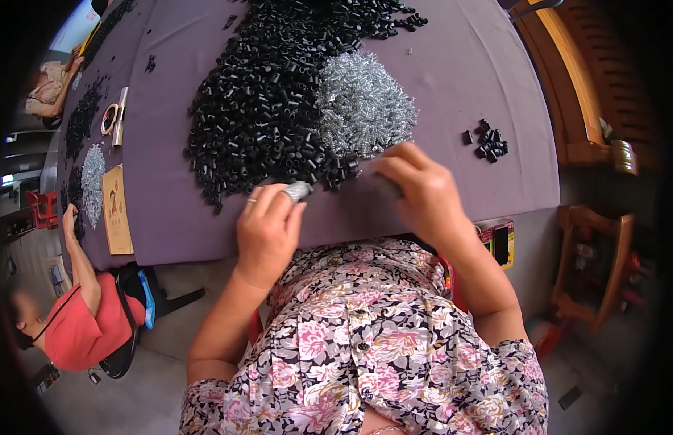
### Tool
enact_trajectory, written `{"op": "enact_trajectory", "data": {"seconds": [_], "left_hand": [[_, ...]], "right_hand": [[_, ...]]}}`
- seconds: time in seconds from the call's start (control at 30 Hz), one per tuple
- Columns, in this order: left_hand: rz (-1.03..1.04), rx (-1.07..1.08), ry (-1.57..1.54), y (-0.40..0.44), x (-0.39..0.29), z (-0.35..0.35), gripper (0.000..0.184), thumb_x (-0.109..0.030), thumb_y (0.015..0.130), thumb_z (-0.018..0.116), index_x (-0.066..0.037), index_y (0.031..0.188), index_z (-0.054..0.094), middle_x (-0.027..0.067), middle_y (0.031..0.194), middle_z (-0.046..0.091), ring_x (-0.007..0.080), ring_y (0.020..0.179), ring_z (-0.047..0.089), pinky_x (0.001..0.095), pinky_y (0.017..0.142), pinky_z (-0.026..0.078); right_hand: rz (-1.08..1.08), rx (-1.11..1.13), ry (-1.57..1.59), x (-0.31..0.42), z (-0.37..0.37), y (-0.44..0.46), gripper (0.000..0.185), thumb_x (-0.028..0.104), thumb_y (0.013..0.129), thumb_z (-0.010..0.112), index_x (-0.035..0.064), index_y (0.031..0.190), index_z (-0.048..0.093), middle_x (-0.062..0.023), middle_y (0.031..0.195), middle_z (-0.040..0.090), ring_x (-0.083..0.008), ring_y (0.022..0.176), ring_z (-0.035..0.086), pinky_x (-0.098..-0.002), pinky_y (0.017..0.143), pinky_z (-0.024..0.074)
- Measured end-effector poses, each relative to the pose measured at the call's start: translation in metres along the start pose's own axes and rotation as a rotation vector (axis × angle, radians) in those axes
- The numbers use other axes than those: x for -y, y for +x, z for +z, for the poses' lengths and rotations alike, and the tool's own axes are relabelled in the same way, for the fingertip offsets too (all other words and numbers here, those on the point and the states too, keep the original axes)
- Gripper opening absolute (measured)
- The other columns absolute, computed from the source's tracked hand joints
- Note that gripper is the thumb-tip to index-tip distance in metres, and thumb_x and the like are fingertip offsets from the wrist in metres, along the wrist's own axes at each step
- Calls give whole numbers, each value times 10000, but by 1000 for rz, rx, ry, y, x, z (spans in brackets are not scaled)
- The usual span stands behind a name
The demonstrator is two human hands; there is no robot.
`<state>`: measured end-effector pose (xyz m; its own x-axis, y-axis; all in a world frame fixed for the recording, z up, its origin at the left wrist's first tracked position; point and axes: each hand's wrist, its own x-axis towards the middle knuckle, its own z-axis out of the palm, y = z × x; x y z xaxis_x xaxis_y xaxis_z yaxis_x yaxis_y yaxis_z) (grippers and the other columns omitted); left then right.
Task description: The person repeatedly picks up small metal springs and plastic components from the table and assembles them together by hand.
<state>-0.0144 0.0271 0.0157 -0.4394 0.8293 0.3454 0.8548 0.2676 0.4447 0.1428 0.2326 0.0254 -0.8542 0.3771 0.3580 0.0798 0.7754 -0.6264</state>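
Observation:
My left hand (267, 228) is at the near edge of a heap of small black plastic cylinders (256, 116). Its fingers are pinched together, with a ribbed silver-grey piece (298, 191) at the tips; whether this is a held part or a finger wrapping is unclear. Just below a pile of small silver metal springs (367, 105) is my right hand (423, 185), slightly blurred. The right fingers curl inward, and anything between them is hidden. The spring pile touches the right side of the black heap.
A small group of black pieces (488, 141) lies right on the purple tablecloth (452, 65). Leftward are a cardboard piece (117, 210), a tape roll (109, 119) and more springs (93, 185). A person in red (97, 319) sits left; a wooden chair (590, 264) stands right.

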Motion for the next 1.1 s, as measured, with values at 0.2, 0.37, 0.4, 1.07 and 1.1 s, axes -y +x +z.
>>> {"op": "enact_trajectory", "data": {"seconds": [0.2, 0.37, 0.4, 1.07, 1.1], "left_hand": [[38, 12, -62, 0, -14, 10, 239, -1, 780, 777, -13, 1002, 690, 127, 1019, 665, 333, 912, 641, 412, 788, 518], [60, 3, -108, 8, -12, 16, 246, -21, 778, 795, -8, 999, 687, 129, 1007, 665, 323, 883, 648, 400, 762, 522], [75, 0, -111, 10, -12, 18, 246, -20, 779, 794, -7, 1001, 687, 130, 1005, 665, 322, 875, 649, 398, 757, 523], [27, 77, -89, 13, -8, 14, 211, -45, 802, 797, 0, 948, 651, 110, 925, 613, 278, 750, 616, 355, 631, 512], [29, 77, -78, 13, -7, 15, 207, -45, 806, 793, -1, 949, 650, 112, 924, 613, 279, 758, 617, 360, 631, 510]], "right_hand": [[5, 108, -93, 8, 14, 4, 284, -29, 753, 684, 49, 1025, 672, -101, 1018, 611, -337, 911, 659, -426, 771, 554], [43, 183, -77, 9, 5, 10, 280, -37, 754, 676, 28, 1024, 650, -124, 984, 590, -356, 894, 645, -446, 767, 542], [44, 202, -86, 10, 4, 11, 278, -36, 755, 676, 25, 1025, 646, -126, 976, 586, -359, 894, 644, -450, 767, 540], [33, 167, -143, 12, 17, -1, 271, 6, 711, 715, 39, 970, 642, -101, 938, 585, -303, 939, 627, -415, 769, 538], [20, 149, -146, 10, 20, -1, 268, 8, 704, 720, 40, 957, 640, -99, 937, 585, -301, 935, 629, -413, 765, 538]]}}
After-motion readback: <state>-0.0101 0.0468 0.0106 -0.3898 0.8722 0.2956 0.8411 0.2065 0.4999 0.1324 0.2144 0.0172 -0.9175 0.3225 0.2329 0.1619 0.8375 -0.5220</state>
